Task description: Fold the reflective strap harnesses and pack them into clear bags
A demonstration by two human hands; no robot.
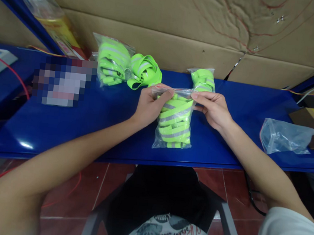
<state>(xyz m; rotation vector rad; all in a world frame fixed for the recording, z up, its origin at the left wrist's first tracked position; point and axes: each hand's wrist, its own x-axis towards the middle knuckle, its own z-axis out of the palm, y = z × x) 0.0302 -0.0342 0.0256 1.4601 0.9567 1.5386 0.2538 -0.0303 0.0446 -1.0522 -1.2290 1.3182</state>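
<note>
Spanning the back of the view, flattened cardboard (166, 32) lines the wall behind a blue table (61, 122), whose glossy top carries everything. At its middle, close to the near edge, lies a clear bag (174, 125) stuffed with neon-green reflective bands. The table bears its weight, so neither hand has to lift it. The left hand (148, 105) pinches the bag's top strip at one end, and the right hand (212, 108) pinches the other end, which holds the mouth stretched flat between them. Behind, against the cardboard and out of the arms' way, sit a larger filled bag (112, 60), a loose coil of bands (145, 71) just beside it, and a smaller filled bag (203, 79). Well to the right lies an empty bag (284, 136), slack and crumpled.
</note>
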